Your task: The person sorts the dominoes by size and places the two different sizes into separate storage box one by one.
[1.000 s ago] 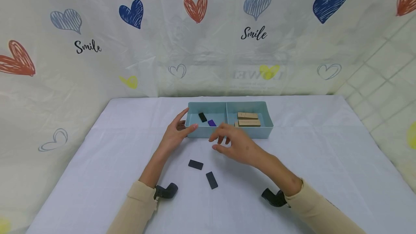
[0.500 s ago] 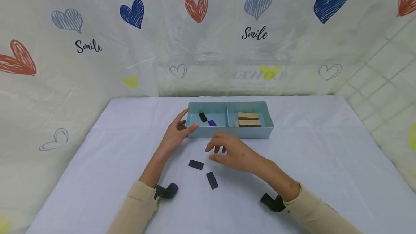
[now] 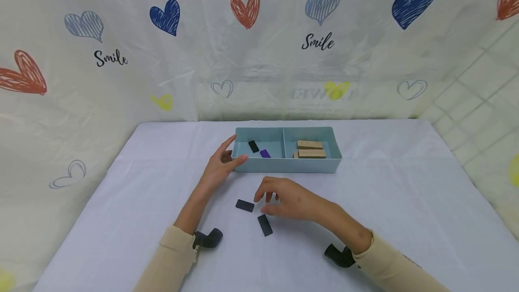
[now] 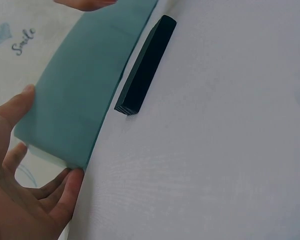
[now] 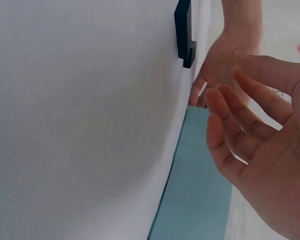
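Observation:
My left hand (image 3: 216,168) holds the left end of a light blue-green two-compartment box (image 3: 284,166); in the left wrist view its thumb lies on the long wall and its fingers meet the end. My right hand (image 3: 289,199) hovers over the cloth in front of the box, fingers loosely bent, holding nothing. Just left of its fingertips lies one black rectangular block (image 3: 245,205). A second black block (image 3: 265,225) lies below its thumb. The right wrist view shows a gap between thumb and fingers of the right hand (image 5: 270,135).
The box's left compartment holds a small black block (image 3: 253,146) and a purple piece (image 3: 265,153). Several wooden blocks (image 3: 311,153) lie in the right compartment. A white cloth (image 3: 389,193) covers the table, and a curtain printed with hearts (image 3: 259,57) hangs behind it.
My right hand has come down from the front of the box toward me, to beside the two black blocks. The left hand and the box have stayed put.

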The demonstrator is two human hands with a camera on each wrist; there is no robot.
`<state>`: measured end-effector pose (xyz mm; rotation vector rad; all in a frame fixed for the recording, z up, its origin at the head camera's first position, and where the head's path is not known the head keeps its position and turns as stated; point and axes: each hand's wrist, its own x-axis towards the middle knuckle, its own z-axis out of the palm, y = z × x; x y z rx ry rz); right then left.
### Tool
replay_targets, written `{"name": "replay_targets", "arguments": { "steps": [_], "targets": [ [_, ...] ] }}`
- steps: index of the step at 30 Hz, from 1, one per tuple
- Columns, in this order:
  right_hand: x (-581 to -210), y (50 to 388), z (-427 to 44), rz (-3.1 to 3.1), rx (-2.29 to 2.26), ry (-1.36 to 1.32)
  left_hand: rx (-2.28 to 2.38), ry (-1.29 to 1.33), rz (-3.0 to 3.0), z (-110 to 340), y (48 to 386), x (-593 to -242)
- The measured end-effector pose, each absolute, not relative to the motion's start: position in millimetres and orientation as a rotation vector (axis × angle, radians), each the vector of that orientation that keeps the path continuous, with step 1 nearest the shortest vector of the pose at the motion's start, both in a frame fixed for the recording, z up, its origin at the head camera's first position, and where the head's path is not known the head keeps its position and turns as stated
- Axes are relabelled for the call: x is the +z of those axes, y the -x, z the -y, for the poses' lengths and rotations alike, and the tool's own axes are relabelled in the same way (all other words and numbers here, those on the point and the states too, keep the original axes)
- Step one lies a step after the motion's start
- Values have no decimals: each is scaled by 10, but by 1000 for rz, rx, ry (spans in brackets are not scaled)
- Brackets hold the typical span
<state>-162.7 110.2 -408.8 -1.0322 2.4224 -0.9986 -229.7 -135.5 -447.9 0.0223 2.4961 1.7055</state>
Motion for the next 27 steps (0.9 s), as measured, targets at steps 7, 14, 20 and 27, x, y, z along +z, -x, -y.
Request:
{"name": "replay_targets", "arguments": {
  "steps": [7,14,20,27],
  "targets": [
    [-4116,1587,-1052,-2427,-839,999,1705,-17,-2491,1351,2289,-4463],
    [-4106,1559,-1030,-2411,-786,1002,1715,-18,-2483,1361,2299,-4471],
    [-4116,1540,-1020,-2358,-790,1019,1711,-10,-2479,1364,2299,-4471],
    [-4146,1521,-985,-2337,-746,1030,1711,-14,-2481,1361,2295,-4481]
  ]
}}
